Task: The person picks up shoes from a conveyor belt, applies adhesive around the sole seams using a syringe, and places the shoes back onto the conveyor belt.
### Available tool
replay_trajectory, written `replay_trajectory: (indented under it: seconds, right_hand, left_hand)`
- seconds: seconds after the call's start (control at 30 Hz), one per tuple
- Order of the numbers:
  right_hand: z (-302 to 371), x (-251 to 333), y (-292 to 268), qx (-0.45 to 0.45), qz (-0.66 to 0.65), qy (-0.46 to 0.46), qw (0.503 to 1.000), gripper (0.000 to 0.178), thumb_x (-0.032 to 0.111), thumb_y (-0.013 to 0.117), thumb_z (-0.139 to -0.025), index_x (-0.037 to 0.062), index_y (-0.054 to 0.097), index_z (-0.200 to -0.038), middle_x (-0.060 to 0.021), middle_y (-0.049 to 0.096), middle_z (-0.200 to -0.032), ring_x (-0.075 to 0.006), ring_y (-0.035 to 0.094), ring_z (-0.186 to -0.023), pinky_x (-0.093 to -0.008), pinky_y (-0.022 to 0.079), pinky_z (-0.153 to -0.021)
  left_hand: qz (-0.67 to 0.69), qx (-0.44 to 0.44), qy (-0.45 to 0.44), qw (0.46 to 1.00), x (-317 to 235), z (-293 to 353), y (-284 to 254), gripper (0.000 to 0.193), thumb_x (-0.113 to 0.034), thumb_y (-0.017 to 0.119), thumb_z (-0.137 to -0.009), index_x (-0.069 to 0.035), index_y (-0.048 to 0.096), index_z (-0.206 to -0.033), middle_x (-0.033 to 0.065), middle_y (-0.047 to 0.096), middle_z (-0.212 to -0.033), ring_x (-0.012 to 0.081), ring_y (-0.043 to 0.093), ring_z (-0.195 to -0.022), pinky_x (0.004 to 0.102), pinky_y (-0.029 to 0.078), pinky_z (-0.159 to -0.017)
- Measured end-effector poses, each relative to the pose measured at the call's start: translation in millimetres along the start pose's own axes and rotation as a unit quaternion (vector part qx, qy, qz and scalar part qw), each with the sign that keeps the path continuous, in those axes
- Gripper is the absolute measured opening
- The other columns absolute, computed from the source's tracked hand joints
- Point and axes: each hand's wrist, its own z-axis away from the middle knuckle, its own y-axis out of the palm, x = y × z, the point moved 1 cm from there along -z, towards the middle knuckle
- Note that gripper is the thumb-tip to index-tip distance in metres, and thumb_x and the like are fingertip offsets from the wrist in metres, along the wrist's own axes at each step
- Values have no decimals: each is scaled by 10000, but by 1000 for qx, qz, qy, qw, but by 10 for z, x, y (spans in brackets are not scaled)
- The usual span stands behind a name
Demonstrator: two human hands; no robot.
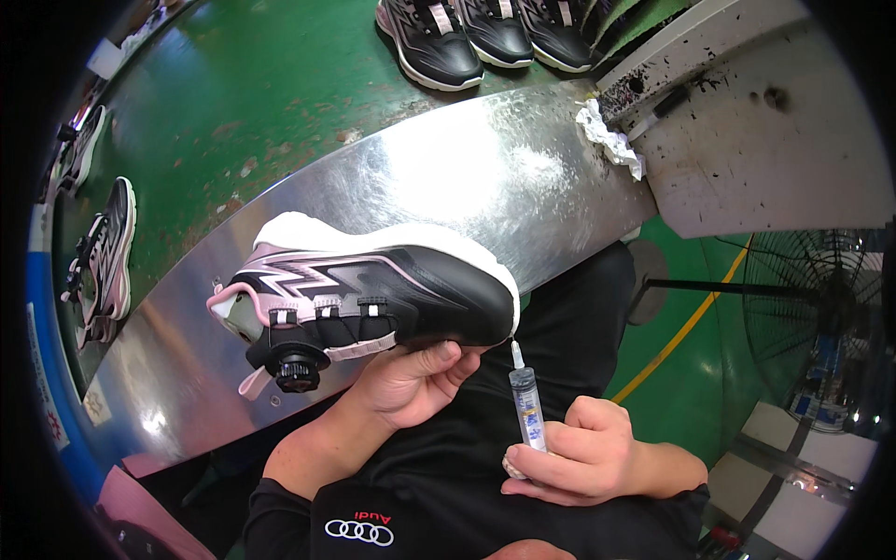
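My left hand [411,378] grips a black and pink sneaker [373,294] with a white sole, held on its side over my lap, toe pointing right. A round dial closure sits on its upper near the heel end. My right hand [579,453] holds a small clear syringe [525,406] upright. The syringe's tip touches the edge of the sole at the shoe's toe.
A shiny metal work surface [448,177] runs across behind the shoe. Three black sneakers [485,33] stand on the green belt at the top; more sneakers [103,252] lie at the left. A stained white bench [747,121] with a crumpled rag [611,140] is right; a floor fan [821,299] stands lower right.
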Motion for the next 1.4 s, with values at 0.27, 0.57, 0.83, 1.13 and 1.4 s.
replay_trajectory:
  seconds: [0.27, 0.57, 0.83, 1.13, 1.4]
  right_hand:
    - [16, -33, 131, -14, 71, -41, 997, 295, 228, 791, -667, 114, 669, -911, 28, 461, -638, -106, 316, -481, -233, 256, -396]
    - [2, -29, 176, -21, 101, -60, 993, 275, 210, 781, -678, 120, 672, -914, 25, 444, -623, -102, 306, -471, -234, 255, -397]
    - [32, -66, 198, -19, 103, -58, 993, 266, 203, 779, -679, 120, 670, -907, 28, 430, -615, -105, 309, -468, -237, 262, -400]
    - [11, -118, 262, -23, 88, -56, 994, 273, 210, 782, -677, 126, 668, -910, 38, 443, -621, -106, 318, -466, -237, 265, -404]
    - [80, -249, 109, -94, 50, -67, 992, 379, 261, 831, -583, 115, 656, -887, 1, 599, -695, -143, 400, -486, -261, 324, -487]
  left_hand:
    - [-1, 13, 16, 1000, 1, -4, 112, 415, -104, 676, -837, -46, 554, -1230, 146, 595, -1204, 265, 541, -1185, 224, 548, -862]
    - [31, 49, 27, 998, -3, 20, 149, 347, -39, 607, -883, -33, 545, -1224, 143, 588, -1213, 242, 572, -1145, 249, 556, -855]
    - [32, 39, 27, 998, 12, 1, 156, 319, -31, 601, -885, -39, 563, -1202, 146, 590, -1206, 245, 584, -1125, 245, 567, -832]
    - [28, 22, 37, 999, -13, -12, 122, 322, -36, 607, -883, -43, 567, -1202, 142, 600, -1193, 247, 586, -1120, 253, 561, -841]
    - [31, 43, 13, 999, 48, 547, -178, 526, -93, 662, -761, -1, 515, -1257, 158, 598, -1200, 314, 571, -1115, 429, 449, -958]
